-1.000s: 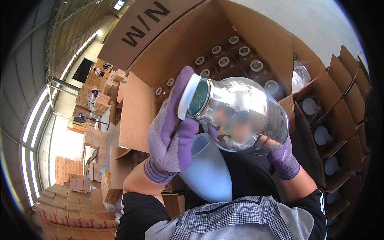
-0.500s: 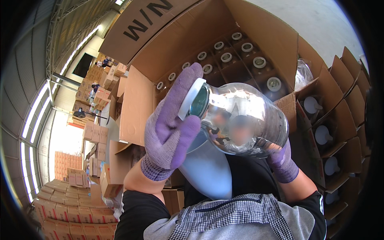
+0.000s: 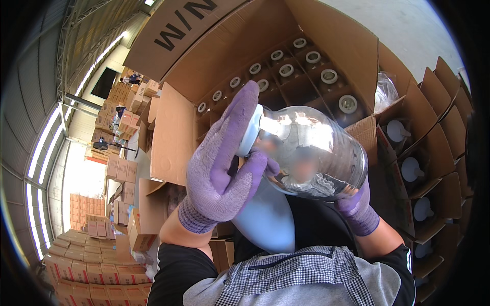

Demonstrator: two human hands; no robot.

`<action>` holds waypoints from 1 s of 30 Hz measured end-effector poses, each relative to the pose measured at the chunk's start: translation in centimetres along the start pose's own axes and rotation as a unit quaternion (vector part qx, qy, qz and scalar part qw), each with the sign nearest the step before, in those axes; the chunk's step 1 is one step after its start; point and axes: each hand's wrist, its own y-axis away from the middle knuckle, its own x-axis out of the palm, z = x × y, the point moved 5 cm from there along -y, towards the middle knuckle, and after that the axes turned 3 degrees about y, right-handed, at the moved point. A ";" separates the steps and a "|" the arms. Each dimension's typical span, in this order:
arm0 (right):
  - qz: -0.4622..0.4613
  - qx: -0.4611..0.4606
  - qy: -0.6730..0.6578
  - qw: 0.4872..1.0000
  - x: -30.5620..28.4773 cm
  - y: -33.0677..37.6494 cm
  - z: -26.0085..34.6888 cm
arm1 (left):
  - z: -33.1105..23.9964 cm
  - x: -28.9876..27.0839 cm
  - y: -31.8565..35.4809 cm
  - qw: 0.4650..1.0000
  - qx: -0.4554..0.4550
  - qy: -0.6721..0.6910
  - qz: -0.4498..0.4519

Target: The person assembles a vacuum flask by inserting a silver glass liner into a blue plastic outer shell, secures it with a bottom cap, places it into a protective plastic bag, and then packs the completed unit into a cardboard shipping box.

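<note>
A large mirror-bright glass flask liner (image 3: 316, 153) lies tilted on its side in front of my chest, its neck to the left. My left hand (image 3: 224, 158), in a purple and grey work glove, is closed round the neck end; its long fingers reach up along the white ring (image 3: 250, 130) at the mouth, with the thumb below. My right hand (image 3: 357, 201), in a matching glove, supports the wide base from beneath, its fingers partly hidden by the glass. Below the liner, a smooth pale-blue rounded object (image 3: 268, 219) rests by my lap.
Ahead stands an open cardboard box (image 3: 176, 135) with dividers and several ring-topped glass liners (image 3: 329, 76). At right, another divided carton (image 3: 439, 153) holds white funnel-like pieces (image 3: 411, 168). Clear plastic (image 3: 385, 93) sits between them. Stacked cartons (image 3: 97, 275) and a fan (image 3: 100, 145) are at left.
My left hand has shifted its grip, the thumb moving right under the neck. The liner has turned slightly, so its dark mouth opening no longer shows. My right hand stays at the base.
</note>
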 end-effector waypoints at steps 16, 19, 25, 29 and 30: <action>0.041 0.037 -0.147 0.988 0.8 -0.8 -1.7 | -0.5 0.2 -0.3 0.980 0.091 -0.170 0.047; 0.052 0.080 -0.136 0.986 1.8 -1.5 0.5 | 0.8 -0.1 -0.7 0.989 0.099 -0.071 0.080; 0.032 0.138 -0.377 0.915 -2.2 2.0 -4.6 | 4.2 -4.5 2.1 0.978 0.095 0.020 -0.182; -0.004 0.121 -0.365 0.923 -4.7 2.5 -2.4 | 16.3 -7.9 16.2 0.958 -0.200 0.113 -0.171; -0.013 0.110 -0.351 0.930 -5.8 2.7 -2.1 | 18.2 -6.7 19.9 0.946 -0.229 0.172 -0.151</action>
